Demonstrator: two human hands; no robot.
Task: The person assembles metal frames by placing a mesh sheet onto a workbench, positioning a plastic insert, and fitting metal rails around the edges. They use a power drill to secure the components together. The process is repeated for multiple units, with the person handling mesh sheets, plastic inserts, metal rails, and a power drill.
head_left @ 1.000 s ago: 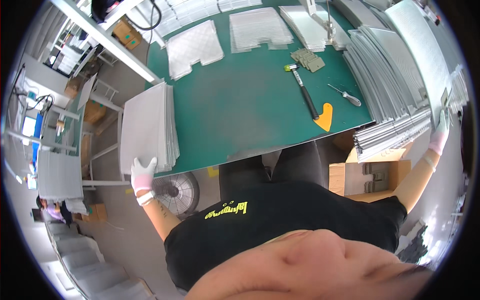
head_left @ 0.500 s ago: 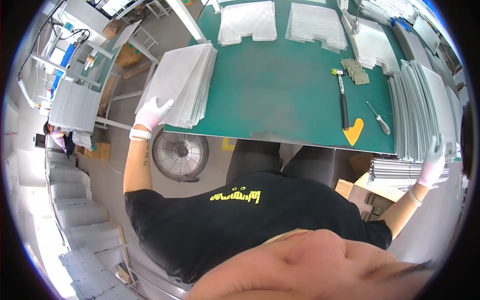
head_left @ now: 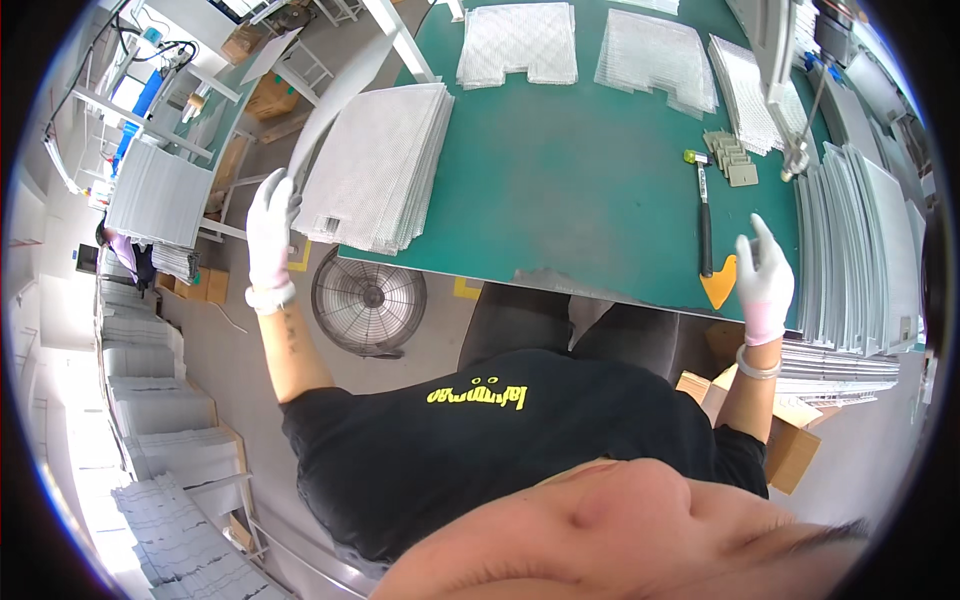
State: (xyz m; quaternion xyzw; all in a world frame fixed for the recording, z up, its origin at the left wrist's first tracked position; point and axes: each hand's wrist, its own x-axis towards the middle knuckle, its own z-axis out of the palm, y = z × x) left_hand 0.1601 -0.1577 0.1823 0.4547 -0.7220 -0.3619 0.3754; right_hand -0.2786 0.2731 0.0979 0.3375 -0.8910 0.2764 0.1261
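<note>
Fingers [head_left: 268, 205] of left hand [head_left: 270, 235] pinch one mesh sheet [head_left: 335, 95] above the left stack [head_left: 380, 170]; right hand [head_left: 765, 280] open. Advice: lift slowly, peel single sheet, support far edge.

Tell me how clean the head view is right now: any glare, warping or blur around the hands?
Head view: strong fisheye warp, the green table edge bows and the corners go black. Lighting is even, with soft shadows. Mild glare on the sheet stack at right. The left hand, gripping a lifted sheet, and the open right hand look sharp; that sheet's far end is slightly smeared.
</note>
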